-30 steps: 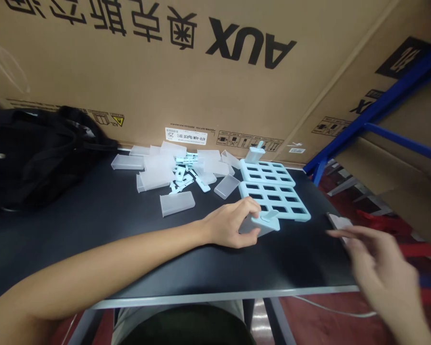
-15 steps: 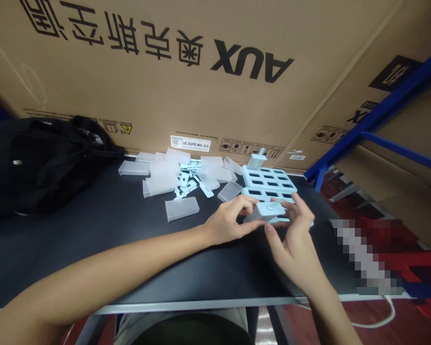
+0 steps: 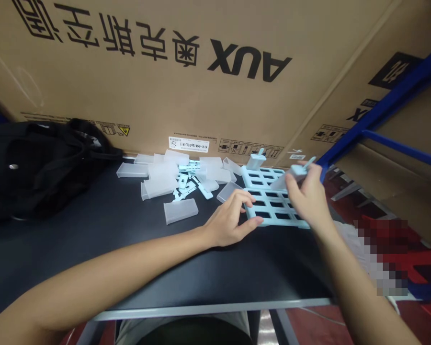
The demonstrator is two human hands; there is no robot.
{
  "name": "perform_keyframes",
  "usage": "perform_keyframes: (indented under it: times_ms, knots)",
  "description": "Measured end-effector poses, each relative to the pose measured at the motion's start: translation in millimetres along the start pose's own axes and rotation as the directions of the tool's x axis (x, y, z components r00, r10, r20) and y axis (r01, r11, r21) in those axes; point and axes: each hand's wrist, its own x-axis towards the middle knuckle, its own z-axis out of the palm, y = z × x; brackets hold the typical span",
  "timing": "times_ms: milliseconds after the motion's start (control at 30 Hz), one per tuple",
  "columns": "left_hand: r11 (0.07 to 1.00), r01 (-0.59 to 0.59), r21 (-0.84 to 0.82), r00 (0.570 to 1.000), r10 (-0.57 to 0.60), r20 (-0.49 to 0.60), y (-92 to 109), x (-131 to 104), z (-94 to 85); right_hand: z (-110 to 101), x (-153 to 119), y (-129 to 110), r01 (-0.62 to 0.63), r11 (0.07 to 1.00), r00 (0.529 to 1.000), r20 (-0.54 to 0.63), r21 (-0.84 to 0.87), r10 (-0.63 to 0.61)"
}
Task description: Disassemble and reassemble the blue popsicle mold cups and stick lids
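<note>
My right hand (image 3: 309, 191) grips an ice-pop mould (image 3: 284, 179), a frosted clear sleeve capped by a light blue lid with a stick handle. It is held tilted over the far right part of a light blue slotted rack (image 3: 269, 221). My left hand (image 3: 230, 218) is at the rack's left edge, thumb and fingers apart, with nothing between them; whether it presses on the rack I cannot tell. Another capped mould (image 3: 255, 160) stands upright in the rack's back left slot. Left of the rack lie several loose frosted sleeves (image 3: 181, 210) and blue lid-and-stick pieces (image 3: 203, 188).
Behind the dark table (image 3: 136, 268) rises a large cardboard box (image 3: 147, 100). A black bag (image 3: 43, 167) lies at the left. Blue metal framing (image 3: 398, 151) runs along the right side, and a pale, partly pixelated item (image 3: 355, 249) is by the right table edge.
My right hand has carried the capped mould up, back and to the right, away from my left hand. My left hand has let go of it and stays near the rack's left edge.
</note>
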Motion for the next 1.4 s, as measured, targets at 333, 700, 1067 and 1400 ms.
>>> perform_keyframes:
  times_ms: [333, 700, 1067, 1400]
  knots:
    - [0.946, -0.104, 0.308, 0.949, 0.002, 0.314, 5, 2, -3.1, 71, 94, 65, 0.069, 0.996, 0.996, 0.062, -0.058, -0.065]
    - [0.906, -0.191, 0.377, 0.89, -0.002, 0.455, 0, 2, 0.2, 95, 89, 76, 0.023, 0.992, 0.981, 0.196, -0.122, 0.001]
    - [0.901, -0.209, 0.38, 0.882, 0.006, 0.472, 2, 2, -0.2, 95, 89, 79, 0.045, 0.957, 0.959, 0.281, -0.287, 0.039]
    - [0.825, -0.321, 0.464, 0.864, 0.054, 0.501, 8, 10, -12.4, 82, 75, 72, 0.139, 0.958, 0.99, 0.058, -0.25, -0.128]
